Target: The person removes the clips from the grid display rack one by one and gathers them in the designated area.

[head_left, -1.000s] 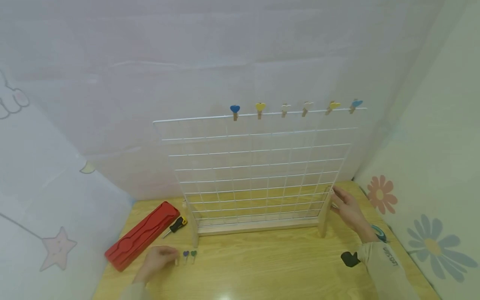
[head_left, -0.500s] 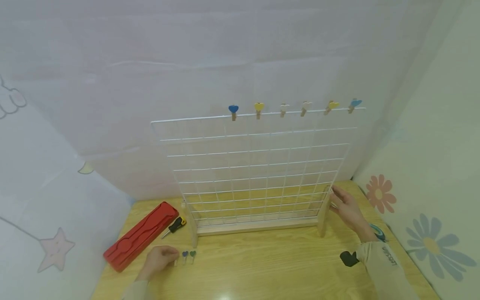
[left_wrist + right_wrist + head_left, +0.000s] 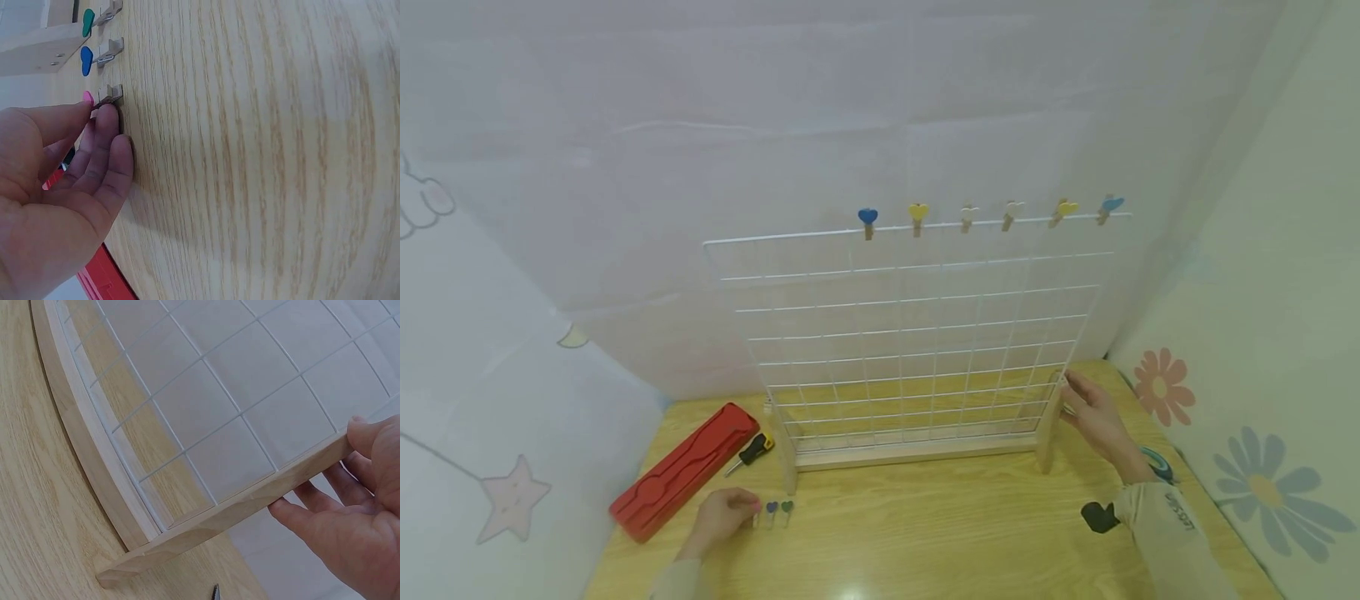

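My left hand is low over the table at the left. Its thumb and forefinger pinch a small clothespin with a pink heart in the left wrist view. Beside it, in a row, stand a blue-heart clothespin and a green-heart clothespin. My right hand grips the upper part of the wooden side post of a display rack, thumb on one side and fingers on the other. A white wire grid rises from that rack. Several heart clothespins, such as a dark blue one, are clipped along its top wire.
A red tray lies at the table's left side, with a black-and-yellow screwdriver alongside. Near my right sleeve lie a black object and a teal round object. Fabric walls enclose the back and sides.
The pink heart has come into sight at my left fingertips, and that hand has shifted only slightly. My right hand stays on the post; the clipped clothespins are unchanged.
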Motion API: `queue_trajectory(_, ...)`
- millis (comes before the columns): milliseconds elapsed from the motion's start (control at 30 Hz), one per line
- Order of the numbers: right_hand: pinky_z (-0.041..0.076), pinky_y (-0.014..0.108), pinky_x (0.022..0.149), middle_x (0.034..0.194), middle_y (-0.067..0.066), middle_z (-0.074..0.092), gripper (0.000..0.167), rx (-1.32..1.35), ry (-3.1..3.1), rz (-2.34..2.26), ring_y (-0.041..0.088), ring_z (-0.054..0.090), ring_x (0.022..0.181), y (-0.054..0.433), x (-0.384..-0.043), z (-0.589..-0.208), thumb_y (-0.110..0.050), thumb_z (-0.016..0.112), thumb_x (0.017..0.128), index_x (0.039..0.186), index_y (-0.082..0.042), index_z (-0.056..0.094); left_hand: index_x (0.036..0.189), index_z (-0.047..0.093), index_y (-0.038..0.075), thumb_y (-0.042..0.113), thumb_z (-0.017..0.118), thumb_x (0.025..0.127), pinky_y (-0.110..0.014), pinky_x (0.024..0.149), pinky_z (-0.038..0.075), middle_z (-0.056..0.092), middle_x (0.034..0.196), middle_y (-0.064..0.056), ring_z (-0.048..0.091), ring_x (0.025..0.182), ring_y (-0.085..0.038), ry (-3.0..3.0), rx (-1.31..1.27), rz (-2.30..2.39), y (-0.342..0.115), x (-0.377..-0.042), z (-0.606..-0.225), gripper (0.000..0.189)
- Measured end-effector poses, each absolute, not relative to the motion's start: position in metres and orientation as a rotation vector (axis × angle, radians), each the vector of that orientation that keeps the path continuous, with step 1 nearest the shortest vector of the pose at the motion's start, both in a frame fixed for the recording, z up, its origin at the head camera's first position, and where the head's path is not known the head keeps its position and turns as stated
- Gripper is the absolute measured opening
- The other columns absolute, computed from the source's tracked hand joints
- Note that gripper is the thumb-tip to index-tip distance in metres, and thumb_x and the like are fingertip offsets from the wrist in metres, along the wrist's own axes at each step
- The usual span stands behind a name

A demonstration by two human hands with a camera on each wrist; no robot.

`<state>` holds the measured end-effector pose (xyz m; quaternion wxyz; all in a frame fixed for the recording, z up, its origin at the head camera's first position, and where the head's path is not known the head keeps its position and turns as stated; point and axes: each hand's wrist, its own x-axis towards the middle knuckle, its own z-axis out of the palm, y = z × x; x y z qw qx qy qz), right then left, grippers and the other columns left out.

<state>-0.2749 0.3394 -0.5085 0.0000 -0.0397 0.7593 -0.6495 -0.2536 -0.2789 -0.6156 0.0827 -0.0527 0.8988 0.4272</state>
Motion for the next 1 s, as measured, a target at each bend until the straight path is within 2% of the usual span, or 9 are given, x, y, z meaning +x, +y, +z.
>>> queue_trajectory(100, 0.041, 0.04, 0.099, 0.154, 0.03, 0.011, 0.065, -0.135, 2.385, -2.039, 0.047, 0.02, 0.136, 0.34, -0.275, -0.508, -0.029, 0.035, 0.105, 0.15, 0.007, 0.004, 0.095, 0.067, -0.006, 0.005, 0.068, 0.085, -0.032, 0.064, 0.055, 0.069, 0.086, -0.009, 0.067, 0.073, -0.02, 2.677, -0.165, 1.297, -0.278, -0.252, -0.612, 0.015)
queue_trajectory(467, 0.042, 0.039, 0.097, 0.151, 0.033, 0.013, 0.066, -0.153, 2.41, -2.011, 0.049, 0.023, 0.134, 0.337, -0.274, -0.509, -0.032, 0.037, 0.105, 0.149, 0.009, 0.009, 0.105, 0.065, -0.006, 0.008, 0.063, 0.088, -0.033, 0.066, 0.052, 0.068, 0.091, -0.011, 0.064, 0.079, -0.021, 2.761, -0.153, 1.179, -0.288, -0.246, -0.59, 0.022)
queue_trajectory(667, 0.038, 0.044, 0.098, 0.153, 0.031, 0.009, 0.068, -0.162, 2.401, -1.998, 0.049, 0.019, 0.137, 0.338, -0.274, -0.509, -0.032, 0.037, 0.105, 0.149, 0.009, 0.005, 0.118, 0.06, -0.005, 0.016, 0.064, 0.093, -0.033, 0.066, 0.056, 0.07, 0.096, -0.015, 0.068, 0.08, -0.023, 2.741, -0.129, 1.399, -0.283, -0.251, -0.544, 0.033)
queue_trajectory(800, 0.041, 0.04, 0.098, 0.153, 0.031, 0.01, 0.068, -0.162, 2.412, -1.992, 0.048, 0.02, 0.136, 0.339, -0.274, -0.509, -0.032, 0.036, 0.105, 0.149, 0.008, 0.005, 0.122, 0.058, -0.001, 0.021, 0.065, 0.093, -0.029, 0.067, 0.055, 0.069, 0.099, -0.014, 0.066, 0.079, -0.015, 2.752, 0.002, 1.515, -0.275, -0.256, -0.504, 0.037)
queue_trajectory(1000, 0.044, 0.034, 0.096, 0.152, 0.032, 0.013, 0.068, -0.172, 2.426, -1.999, 0.048, 0.023, 0.135, 0.34, -0.273, -0.508, -0.033, 0.036, 0.105, 0.149, 0.008, 0.007, 0.125, 0.057, 0.002, 0.021, 0.067, 0.092, -0.023, 0.073, 0.053, 0.066, 0.106, -0.016, 0.063, 0.087, -0.005, 2.775, 0.241, 1.559, -0.254, -0.257, -0.451, 0.04)
